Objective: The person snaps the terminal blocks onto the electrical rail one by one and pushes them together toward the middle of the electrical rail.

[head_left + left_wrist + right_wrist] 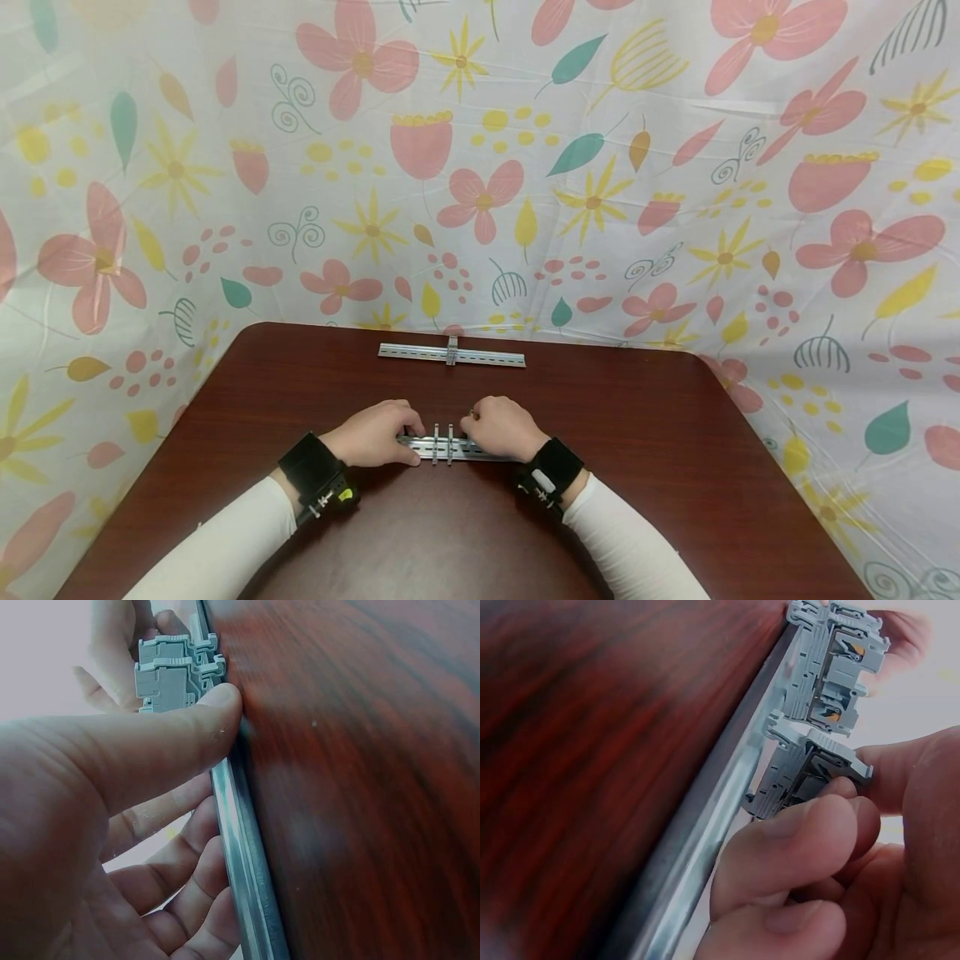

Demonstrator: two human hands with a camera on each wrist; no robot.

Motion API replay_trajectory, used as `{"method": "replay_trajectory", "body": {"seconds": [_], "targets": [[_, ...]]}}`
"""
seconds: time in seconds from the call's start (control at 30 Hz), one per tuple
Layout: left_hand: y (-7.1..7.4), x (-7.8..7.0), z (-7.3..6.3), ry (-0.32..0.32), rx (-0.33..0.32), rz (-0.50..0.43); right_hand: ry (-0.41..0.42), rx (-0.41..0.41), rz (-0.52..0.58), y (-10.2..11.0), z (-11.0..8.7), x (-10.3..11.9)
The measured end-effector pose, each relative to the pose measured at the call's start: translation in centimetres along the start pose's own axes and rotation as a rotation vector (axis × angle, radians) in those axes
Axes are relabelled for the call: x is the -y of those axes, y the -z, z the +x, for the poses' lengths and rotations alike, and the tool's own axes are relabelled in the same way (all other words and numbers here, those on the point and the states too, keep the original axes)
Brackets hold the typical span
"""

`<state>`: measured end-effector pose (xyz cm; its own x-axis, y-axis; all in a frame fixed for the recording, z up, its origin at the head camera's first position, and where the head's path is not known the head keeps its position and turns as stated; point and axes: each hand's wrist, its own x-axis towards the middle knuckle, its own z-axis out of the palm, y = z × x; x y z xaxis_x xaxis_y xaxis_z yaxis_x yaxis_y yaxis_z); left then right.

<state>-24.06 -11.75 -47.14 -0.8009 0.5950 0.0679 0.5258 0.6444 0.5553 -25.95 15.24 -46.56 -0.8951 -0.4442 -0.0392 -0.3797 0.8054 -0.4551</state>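
Note:
My left hand (378, 433) grips the left end of a slotted metal DIN rail (467, 451), thumb along the near edge and fingers curled at the far side, as the left wrist view shows. Two grey terminal blocks (169, 682) stand side by side across this rail, right of the left thumb. My right hand (504, 427) pinches another grey terminal block (799, 769) between thumb and fingers. In the right wrist view this block is tilted, its foot close to the rail, beside the mounted blocks. Part of it is hidden behind the fingertips.
Farther back on the dark red-brown table (637, 433) lies a second DIN rail (491, 358) with grey terminal blocks (452, 351) near its middle. A flower-patterned curtain (480, 275) hangs right behind the table's back edge and along the sides.

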Motion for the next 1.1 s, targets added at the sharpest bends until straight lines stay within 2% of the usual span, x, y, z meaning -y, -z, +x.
{"method": "replay_trajectory", "body": {"seconds": [0.3, 0.5, 0.83, 1.1], "targets": [[-0.2, 0.0, 0.0, 0.012, -0.014, 0.017, -0.027, 0.019, -0.019, 0.1, -0.1, 0.5], [-0.2, 0.0, 0.0, 0.024, -0.014, 0.014, -0.050, 0.061, -0.041, 0.0, 0.0, 0.9], [-0.1, -0.1, -0.1, 0.043, -0.014, 0.015, -0.045, 0.107, -0.054, 0.2, -0.7, 1.9], [-0.3, 0.4, 0.2, 0.045, -0.014, 0.024, -0.054, 0.136, -0.095, 0.3, -1.2, 2.4]]}}
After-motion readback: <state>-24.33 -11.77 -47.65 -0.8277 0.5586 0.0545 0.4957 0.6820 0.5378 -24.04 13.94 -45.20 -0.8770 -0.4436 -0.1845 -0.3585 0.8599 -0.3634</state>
